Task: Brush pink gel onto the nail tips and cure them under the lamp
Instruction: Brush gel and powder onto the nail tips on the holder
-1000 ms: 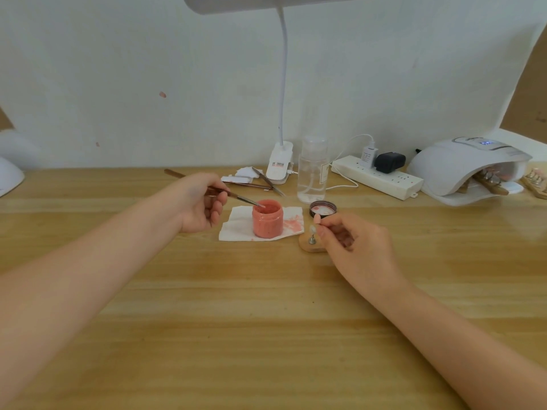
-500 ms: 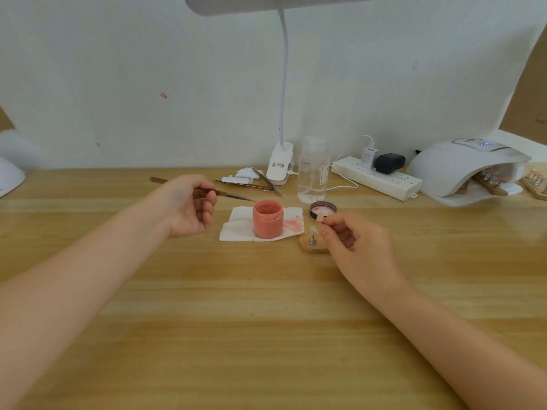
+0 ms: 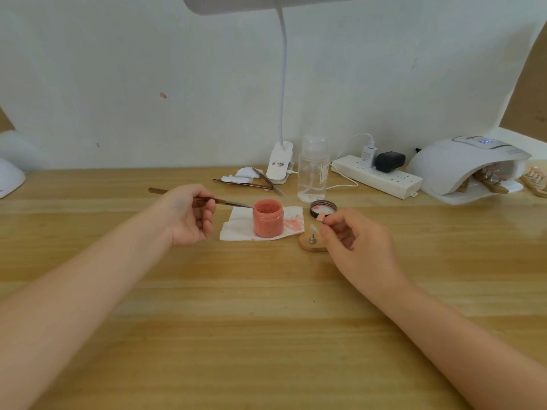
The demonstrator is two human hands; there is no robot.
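Observation:
An open jar of pink gel [image 3: 268, 221] stands on a white tissue [image 3: 236, 224] at the table's middle. My left hand [image 3: 189, 216] grips a thin brush [image 3: 228, 201] whose tip reaches the jar's rim. Right of the jar, my right hand [image 3: 352, 238] pinches a small pink nail tip [image 3: 321, 216] just above a wooden stand [image 3: 309, 245], on whose metal post sits a pale nail tip [image 3: 313, 229]. The white curing lamp [image 3: 464, 164] stands at the far right with wooden holders of tips under it.
The jar's black lid [image 3: 322, 208] lies behind my right hand. A clear bottle [image 3: 313, 170], a power strip [image 3: 379, 176], a clip desk lamp [image 3: 279, 167], tweezers [image 3: 242, 184] and cotton bits line the back edge. Another holder [image 3: 535, 180] lies far right.
My left hand drew the brush back to the left away from the jar, then brought it to the right again, so its tip is at the jar's rim. My right hand stayed by the stand.

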